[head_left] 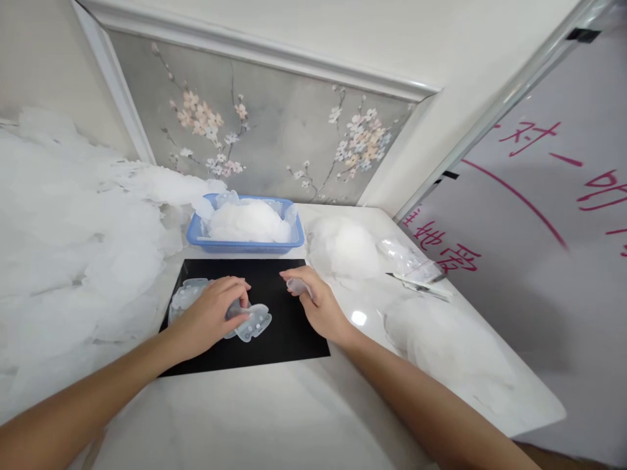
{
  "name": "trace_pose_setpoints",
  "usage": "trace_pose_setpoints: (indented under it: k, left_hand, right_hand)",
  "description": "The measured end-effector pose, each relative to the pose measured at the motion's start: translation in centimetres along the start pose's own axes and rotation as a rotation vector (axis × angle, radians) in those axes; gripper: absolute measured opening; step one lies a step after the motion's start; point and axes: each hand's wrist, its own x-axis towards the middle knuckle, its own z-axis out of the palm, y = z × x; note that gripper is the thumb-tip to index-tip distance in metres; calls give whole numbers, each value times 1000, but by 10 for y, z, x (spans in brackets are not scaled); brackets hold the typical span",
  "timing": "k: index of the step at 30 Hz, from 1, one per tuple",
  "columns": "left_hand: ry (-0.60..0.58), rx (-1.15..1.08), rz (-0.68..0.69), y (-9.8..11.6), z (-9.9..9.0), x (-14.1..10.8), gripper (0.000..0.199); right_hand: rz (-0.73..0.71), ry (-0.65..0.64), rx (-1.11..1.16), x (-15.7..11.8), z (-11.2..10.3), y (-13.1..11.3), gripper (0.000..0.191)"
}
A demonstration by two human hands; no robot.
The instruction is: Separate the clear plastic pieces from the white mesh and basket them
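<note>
Over a black mat (279, 349), my left hand (213, 313) pinches a thin translucent plastic piece (238, 309) between thumb and fingers. Just beneath it lies a flat translucent piece with a lobed edge and small round marks (255, 326). Another such lobed piece (189, 292) rests on the mat's left side, partly covered by my left hand. At the mat's right edge, my right hand (321, 307) is closed around a small, frosted, curved plastic piece (298, 286); its far end is hidden by the fingers.
Behind the mat stands a blue basket (245, 247) with white translucent pieces in it. A large heap of similar pieces (73, 261) fills the left side. To the right are a white pile (343, 248), clear plastic bags (409, 260) and another whitish bundle (441, 343). A whiteboard (514, 313) borders the table.
</note>
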Motion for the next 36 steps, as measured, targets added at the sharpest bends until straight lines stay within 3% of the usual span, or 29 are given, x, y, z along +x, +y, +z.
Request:
trace_pose_setpoints:
  k: [2, 5, 9, 13, 16, 22, 27, 32, 36]
  left_hand:
    - [79, -88, -17, 6, -1, 1, 20]
    - [151, -411, -190, 12, -4, 0, 25]
    - [78, -1013, -430, 16, -3, -1, 26]
    - [-25, -1282, -497, 18, 0, 1, 31]
    - [-67, -1372, -494, 20, -1, 4, 42]
    - [-84, -1437, -477, 21, -3, 4, 52]
    - [-92, -1450, -445, 19, -1, 2, 52]
    - [-107, -1462, -431, 17, -1, 1, 51]
    - [-124, -1468, -429, 17, -1, 1, 51]
  right_hand:
    - [54, 26, -7, 0, 3, -1, 18]
    - [161, 63, 58, -2, 7, -5, 17]
    - [122, 91, 50, -4, 9, -6, 17]
    - [88, 67, 105, -3, 8, -1, 19]
    - [0, 103, 96, -1, 7, 3, 23]
    - [-191, 173, -142, 0, 3, 2, 25]
    - [-310, 62, -286, -5, 7, 2, 19]
    - [-428, -41, -431, -4, 9, 4, 43]
    - [-520, -91, -623, -4, 9, 3, 41]
